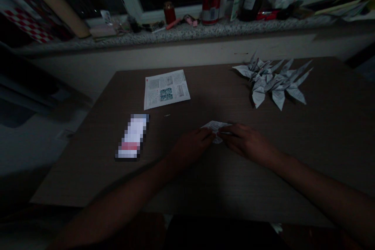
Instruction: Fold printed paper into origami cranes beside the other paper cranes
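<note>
A small folded sheet of printed paper [216,125] lies on the table in front of me, partly covered by my fingers. My left hand [195,144] is at its left side, with fingers together and the tips on the paper. From the right, my right hand [244,140] reaches over it, thumb and fingers closed at its middle and right edge. My fingertips nearly meet over the lower part of the paper. Several folded paper cranes [272,80] made of similar printed paper lie in a cluster at the back right.
A flat printed sheet [167,89] lies at the back left of the brown table [175,183]. Nearer me is a lit phone [133,137], its screen blurred. Behind the table, a granite windowsill [175,33] holds a red can [211,4], bottles, a jar and small clutter.
</note>
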A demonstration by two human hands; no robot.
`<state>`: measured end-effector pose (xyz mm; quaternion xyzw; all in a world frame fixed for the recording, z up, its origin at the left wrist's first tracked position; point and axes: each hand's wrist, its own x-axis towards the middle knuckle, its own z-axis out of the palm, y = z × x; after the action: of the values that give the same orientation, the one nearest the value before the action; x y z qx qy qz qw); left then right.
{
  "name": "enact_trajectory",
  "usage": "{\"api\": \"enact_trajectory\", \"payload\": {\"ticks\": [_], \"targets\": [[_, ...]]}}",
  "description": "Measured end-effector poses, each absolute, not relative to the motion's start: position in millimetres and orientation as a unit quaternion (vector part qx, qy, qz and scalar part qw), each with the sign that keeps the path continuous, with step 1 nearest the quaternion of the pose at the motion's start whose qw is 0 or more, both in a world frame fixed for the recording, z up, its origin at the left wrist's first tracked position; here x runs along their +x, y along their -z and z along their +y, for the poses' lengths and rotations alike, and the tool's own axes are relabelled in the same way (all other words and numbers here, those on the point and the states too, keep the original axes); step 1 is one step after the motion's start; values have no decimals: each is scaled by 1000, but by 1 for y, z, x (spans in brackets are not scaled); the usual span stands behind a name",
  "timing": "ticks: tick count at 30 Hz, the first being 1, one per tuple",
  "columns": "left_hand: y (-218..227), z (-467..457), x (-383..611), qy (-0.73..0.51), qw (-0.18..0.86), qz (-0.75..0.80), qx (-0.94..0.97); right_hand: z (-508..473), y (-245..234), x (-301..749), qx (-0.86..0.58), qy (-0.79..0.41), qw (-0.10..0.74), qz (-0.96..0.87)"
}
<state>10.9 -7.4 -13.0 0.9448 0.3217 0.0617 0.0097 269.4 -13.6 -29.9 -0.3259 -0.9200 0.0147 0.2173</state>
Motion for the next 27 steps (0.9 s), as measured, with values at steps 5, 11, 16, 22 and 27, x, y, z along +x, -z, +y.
{"api": "enact_trajectory", "payload": {"ticks": [5, 11, 16, 22, 27], "targets": [[21, -8, 6, -88, 1, 292, 952, -17, 26, 268, -330, -21, 216, -919], [14, -11, 5, -96, 7, 273, 957, -19, 25, 267, -335, -25, 213, -917], [15, -11, 5, -98, 19, 278, 956, -18, 25, 267, -335, -23, 212, -918], [18, -12, 5, -94, 10, 280, 955, -17, 28, 267, -339, -38, 220, -914], [14, -13, 7, -91, 9, 287, 954, -17, 27, 268, -337, -29, 206, -918]]}}
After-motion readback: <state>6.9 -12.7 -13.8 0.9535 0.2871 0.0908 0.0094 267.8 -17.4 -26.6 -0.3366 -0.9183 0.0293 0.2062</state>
